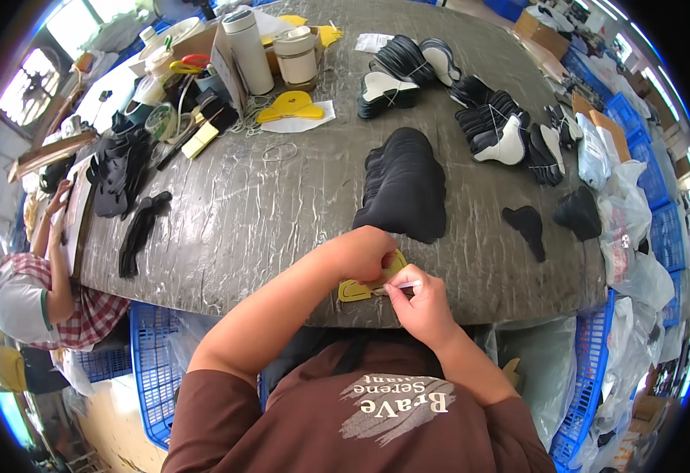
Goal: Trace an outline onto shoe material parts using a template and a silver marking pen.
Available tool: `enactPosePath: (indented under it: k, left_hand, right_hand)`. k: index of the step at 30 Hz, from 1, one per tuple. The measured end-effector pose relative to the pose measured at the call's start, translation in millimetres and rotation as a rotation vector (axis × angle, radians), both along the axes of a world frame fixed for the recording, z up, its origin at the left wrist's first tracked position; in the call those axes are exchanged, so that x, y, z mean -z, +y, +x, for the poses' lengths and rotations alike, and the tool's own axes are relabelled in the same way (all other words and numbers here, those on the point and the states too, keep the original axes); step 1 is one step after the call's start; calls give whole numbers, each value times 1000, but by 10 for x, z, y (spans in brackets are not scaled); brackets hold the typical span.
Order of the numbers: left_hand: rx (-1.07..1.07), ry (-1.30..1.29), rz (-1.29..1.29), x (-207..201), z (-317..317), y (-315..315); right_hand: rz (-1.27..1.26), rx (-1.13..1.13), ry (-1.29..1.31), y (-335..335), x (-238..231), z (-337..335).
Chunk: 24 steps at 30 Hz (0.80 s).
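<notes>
At the table's near edge my left hand (367,254) is closed and bears down on a yellow template (354,292) with cut-out lines. Its fingertips are mostly hidden. Close beside it, my right hand (424,306) pinches a thin whitish pen (410,284), whose tip reaches the template's edge. What lies under the template is hidden by my hands. Just beyond them a fanned stack of black shaped pieces (404,185) rests on the table. Off to the right lie a single black piece (525,230) and a small black pile (578,214).
Tied bundles of black and white pieces (491,126) lie far right. A white bottle (248,54), a jar (295,55) and another yellow template (290,106) stand or lie far left. Blue crates (152,370) flank me below the table. A person (33,296) works at left.
</notes>
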<state>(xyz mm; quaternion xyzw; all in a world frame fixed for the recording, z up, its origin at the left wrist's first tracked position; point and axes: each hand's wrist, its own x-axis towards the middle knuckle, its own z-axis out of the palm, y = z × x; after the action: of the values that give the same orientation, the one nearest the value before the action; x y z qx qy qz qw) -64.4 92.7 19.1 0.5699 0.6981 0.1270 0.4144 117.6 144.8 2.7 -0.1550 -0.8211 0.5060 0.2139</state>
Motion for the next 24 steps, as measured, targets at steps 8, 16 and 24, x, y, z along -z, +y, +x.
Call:
enactPosePath:
  k: [8,16,24]
  left_hand:
    - [-34,-45,-6,-9,8,-2]
    - [-51,-81,-22,36,-3,-1]
    - [-47,-88,2,43,-13,-9]
  right_hand:
    - [-18,23,17,8,40,37]
    - [6,56,2,30,23,38]
    - [-22,81,52,28,52,72]
